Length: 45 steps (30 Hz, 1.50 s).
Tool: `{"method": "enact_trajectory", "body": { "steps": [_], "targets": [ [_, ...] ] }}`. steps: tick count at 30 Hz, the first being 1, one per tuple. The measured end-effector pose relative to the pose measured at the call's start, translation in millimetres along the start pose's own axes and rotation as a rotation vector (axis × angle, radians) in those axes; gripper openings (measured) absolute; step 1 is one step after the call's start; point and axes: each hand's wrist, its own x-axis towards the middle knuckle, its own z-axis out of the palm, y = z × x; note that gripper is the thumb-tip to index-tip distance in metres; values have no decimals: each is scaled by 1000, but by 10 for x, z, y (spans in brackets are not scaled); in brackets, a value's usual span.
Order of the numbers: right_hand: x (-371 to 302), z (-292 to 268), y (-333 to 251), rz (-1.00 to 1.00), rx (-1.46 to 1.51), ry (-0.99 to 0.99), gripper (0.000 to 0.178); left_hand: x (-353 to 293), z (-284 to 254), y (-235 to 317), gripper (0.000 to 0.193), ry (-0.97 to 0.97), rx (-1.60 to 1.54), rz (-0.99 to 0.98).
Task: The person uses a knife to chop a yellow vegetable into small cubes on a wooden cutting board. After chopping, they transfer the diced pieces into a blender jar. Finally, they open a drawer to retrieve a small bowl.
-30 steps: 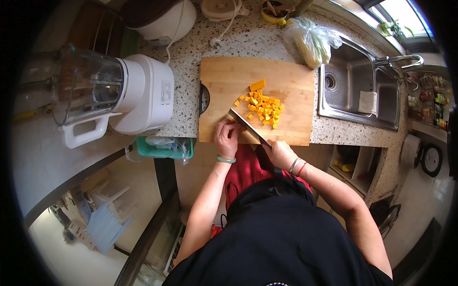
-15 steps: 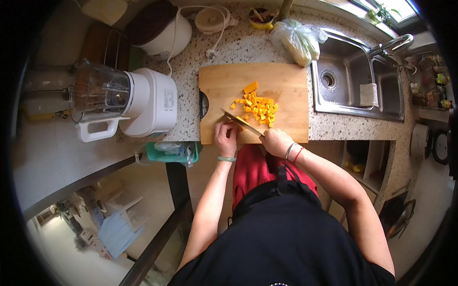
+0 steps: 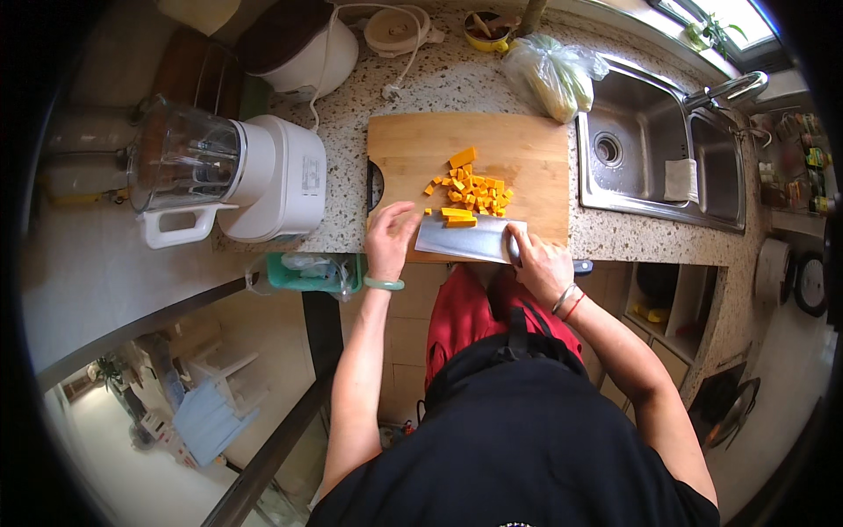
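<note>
On the wooden cutting board (image 3: pixel 536 149) lies a loose heap of small orange cubes (image 3: pixel 479 189), which look like pumpkin. A larger orange block (image 3: pixel 462 157) sits at the heap's far end. My right hand (image 3: pixel 543 268) grips a cleaver by its dark handle. The broad cleaver blade (image 3: pixel 465 241) lies nearly flat over the near part of the board, pointing left. Two or three orange sticks (image 3: pixel 458 220) rest along or on its far edge; which, I cannot tell. Just left of the blade, my left hand (image 3: pixel 391 239) holds nothing, its fingers apart over the board's left edge.
A white blender (image 3: pixel 281 180) with a glass jug stands left of the board. To the right is a steel double sink (image 3: pixel 628 189); a plastic bag of vegetables (image 3: pixel 558 79) lies beside it. A green bin (image 3: pixel 307 274) hangs below the counter's front edge.
My left hand has moved left, away from the orange pieces, and opened. The cleaver has turned from slanting and edge-down to nearly flat, and my right hand has shifted right and nearer.
</note>
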Motion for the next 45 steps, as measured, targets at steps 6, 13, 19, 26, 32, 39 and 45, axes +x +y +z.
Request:
{"method": "enact_trajectory", "body": {
  "steps": [6, 13, 19, 26, 32, 39, 45],
  "targets": [
    [102, -7, -34, -106, -71, 104, 49, 418, 74, 319, 36, -494, 511, 473],
    [32, 50, 6, -56, -73, 66, 53, 667, 226, 230, 33, -770, 491, 451],
    [2, 12, 16, -45, -63, 58, 50, 775, 317, 197, 31, -853, 457, 454],
    [62, -149, -7, -46, -8, -1, 45, 965, 242, 235, 32, -930, 368, 349],
    [-41, -96, 41, -1, 123, -53, 38, 977, 26, 119, 34, -890, 377, 373],
    [-287, -64, 208, 62, 246, -65, 37, 622, -33, -161, 33, -634, 276, 493],
    [-272, 23, 255, 159, 427, -124, 38, 437, -1, -200, 36, -542, 271, 500]
  ]
}}
